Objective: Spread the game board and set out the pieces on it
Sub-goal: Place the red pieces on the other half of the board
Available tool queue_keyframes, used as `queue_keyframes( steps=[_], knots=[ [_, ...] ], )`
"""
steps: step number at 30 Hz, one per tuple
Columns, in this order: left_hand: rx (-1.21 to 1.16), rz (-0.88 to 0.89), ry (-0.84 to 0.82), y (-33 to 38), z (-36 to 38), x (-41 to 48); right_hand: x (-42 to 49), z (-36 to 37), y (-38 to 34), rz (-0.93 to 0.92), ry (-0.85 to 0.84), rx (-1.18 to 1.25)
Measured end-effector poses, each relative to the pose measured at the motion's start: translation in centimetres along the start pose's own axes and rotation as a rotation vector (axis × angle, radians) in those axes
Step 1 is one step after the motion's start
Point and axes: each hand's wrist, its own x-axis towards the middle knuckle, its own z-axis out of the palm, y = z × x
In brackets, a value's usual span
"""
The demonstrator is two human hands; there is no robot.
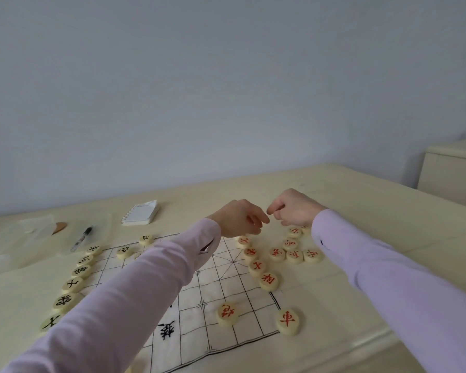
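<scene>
The left hand [240, 219] and right hand [293, 208] are raised side by side, fingertips nearly meeting. The left hand's fingers droop in a loose curl toward the right hand. The right hand is bunched like a fist, thumb against its forefinger. I cannot tell whether either holds a piece. Both arms wear lilac sleeves [388, 278].

Just under the two hands is the far edge of the board [221, 297], a pale cloth with a black grid, spread flat on the table [361, 197]. Below the right hand, off the cloth's edge, red pieces [294, 256] lie bunched, some touching. From beneath the left hand a line of red pieces runs toward the person along the board's right edge, ending in one [268, 280] near the right sleeve. Nearer the person, two red pieces lie apart: one [227, 313] on the grid, one [288, 320] at the board's corner.

Left of the left arm, black pieces [73, 285] line the board's other edge, with two more [123, 251] inside the grid.

Beyond the left hand and to its left lie a notepad [140, 212], then a pen [82, 238]. Far right of the right hand stands a cabinet [452, 170].
</scene>
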Motion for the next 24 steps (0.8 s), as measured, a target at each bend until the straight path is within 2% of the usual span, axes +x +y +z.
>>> queue_keyframes(
  steps=[6,14,20,24],
  knots=[
    [0.049,0.014,-0.151,2.9,1.6,0.3,-2.3,-2.2,3.0,0.060,0.004,-0.077],
    [0.123,-0.003,-0.219,3.9,2.5,0.7,-3.4,-2.7,5.5,0.172,0.016,-0.163],
    [0.120,-0.061,-0.202,3.5,2.2,0.9,-2.8,-2.3,6.7,0.267,0.010,-0.232],
    [0.085,-0.032,-0.054,3.2,2.3,1.5,-2.2,-2.4,6.7,0.280,0.079,-0.221]
  ],
)
